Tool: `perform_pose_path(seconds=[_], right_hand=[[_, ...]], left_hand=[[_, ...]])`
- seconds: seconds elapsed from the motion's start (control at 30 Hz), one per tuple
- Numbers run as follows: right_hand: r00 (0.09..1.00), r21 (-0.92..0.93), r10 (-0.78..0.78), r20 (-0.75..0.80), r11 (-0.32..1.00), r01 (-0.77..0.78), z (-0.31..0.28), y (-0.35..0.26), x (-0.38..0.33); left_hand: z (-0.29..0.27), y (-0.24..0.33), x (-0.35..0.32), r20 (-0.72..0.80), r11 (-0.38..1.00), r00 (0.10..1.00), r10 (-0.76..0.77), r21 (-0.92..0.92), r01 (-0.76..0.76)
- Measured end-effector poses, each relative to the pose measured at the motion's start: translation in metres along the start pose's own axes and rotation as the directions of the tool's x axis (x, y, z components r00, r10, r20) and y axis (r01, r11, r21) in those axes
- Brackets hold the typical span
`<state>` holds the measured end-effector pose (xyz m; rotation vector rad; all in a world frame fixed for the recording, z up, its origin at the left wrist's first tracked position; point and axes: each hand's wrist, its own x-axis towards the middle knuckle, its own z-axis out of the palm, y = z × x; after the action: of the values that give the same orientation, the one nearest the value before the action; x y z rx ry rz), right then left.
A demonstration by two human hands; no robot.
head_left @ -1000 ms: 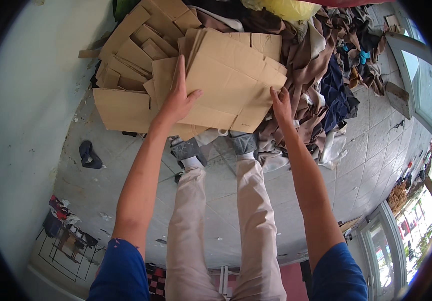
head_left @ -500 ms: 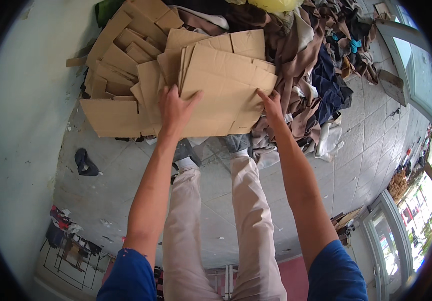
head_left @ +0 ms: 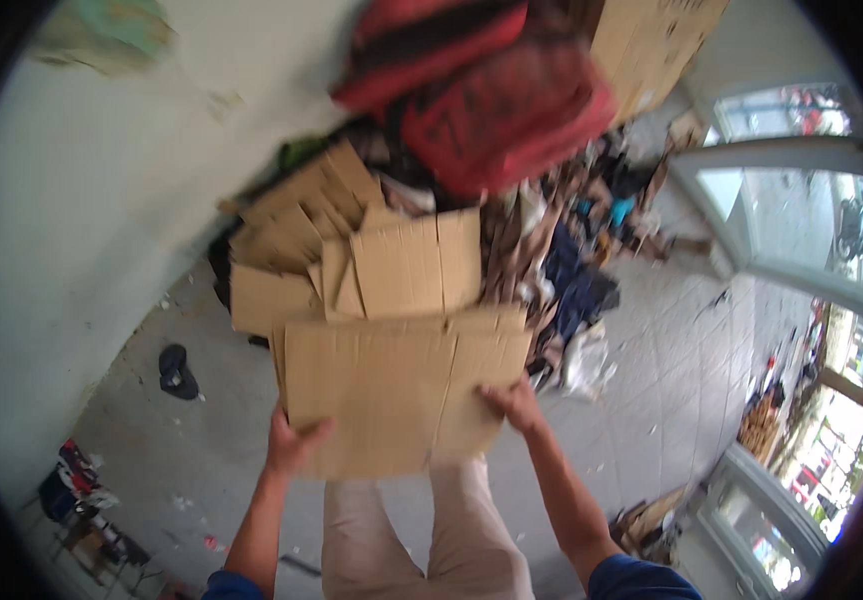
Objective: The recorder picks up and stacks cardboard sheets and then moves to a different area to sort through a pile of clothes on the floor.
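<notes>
Our left hand (head_left: 293,442) and right hand (head_left: 517,405) pinch a stack of cardboard sheets (head_left: 381,390) at its two side edges, thumbs lying on the front face; the other fingers are mostly hidden behind, so we cannot tell how far they reach under. The stack sits on the near side of the cardboard pile (head_left: 416,265), over our trousers (head_left: 376,540), and its far edge overlaps the pile in view; we cannot tell whether the two touch. To the right of the pile lies a heap of cloth (head_left: 576,285), beyond it a red bag (head_left: 511,120), and to its left, nearer us, a dark item (head_left: 178,372) on the floor (head_left: 651,350). We judge the step in hand to be handling this stack as one bundle. The next move, we think, calls for equal pressure from both sides and squared edges, since loose sheets at the left and far edges could slip.
</notes>
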<state>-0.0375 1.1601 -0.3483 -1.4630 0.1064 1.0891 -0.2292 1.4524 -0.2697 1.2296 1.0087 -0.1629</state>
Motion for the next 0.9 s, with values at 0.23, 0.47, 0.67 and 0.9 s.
perform_pose_path(seconds=[0.23, 0.47, 0.67, 0.9], right_hand=[[0.929, -0.114, 0.211, 0.305, 0.976, -0.184, 0.064, -0.198, -0.141], [0.821, -0.320, 0.276, 0.501, 0.940, -0.120, 0.185, -0.236, -0.219], [0.551, -0.489, 0.346, 0.759, 0.862, 0.132, 0.294, -0.250, -0.229], [0.494, -0.433, 0.212, 0.843, 0.813, 0.389, 0.471, -0.175, -0.299]], left_hand=[[-0.029, 0.116, -0.205, -0.038, 0.888, 0.983, 0.182, -0.423, -0.181], [-0.077, 0.106, -0.311, -0.435, 0.223, 0.671, 0.600, -0.715, -0.663], [-0.140, -0.011, -0.402, -0.503, 0.105, 0.734, 0.458, -0.789, -0.606], [-0.209, -0.123, -0.505, -0.718, -0.014, 0.328, 0.614, -0.425, -0.905]])
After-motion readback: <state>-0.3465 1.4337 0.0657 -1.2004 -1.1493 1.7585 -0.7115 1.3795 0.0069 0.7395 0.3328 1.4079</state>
